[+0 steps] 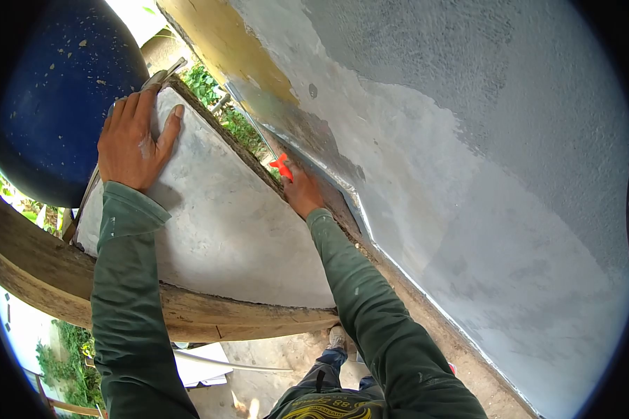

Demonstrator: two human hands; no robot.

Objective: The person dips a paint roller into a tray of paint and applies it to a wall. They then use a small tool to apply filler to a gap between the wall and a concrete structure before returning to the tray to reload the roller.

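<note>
My left hand (pixel 134 143) lies flat with its thumb spread on a pale grey-white slab (pixel 223 223), near its far corner. A short metal piece (pixel 178 66) sticks out just beyond its fingers. Low in the gap between slab and wall, my right hand (pixel 302 190) is closed round a tool with a bright orange-red handle (pixel 282 166). A thin, straight metal shaft or blade (pixel 255 126) appears to run from the handle along the wall's lower edge; its exact kind cannot be made out. Part of the grip is hidden by my fingers.
A patchy grey plastered wall (pixel 426 160) with a yellow area (pixel 237 49) rises on the right. Curved wood (pixel 210 314) borders the slab's near side. A large dark blue rounded container (pixel 63 91) stands at upper left. Green plants (pixel 241 129) show through the gap.
</note>
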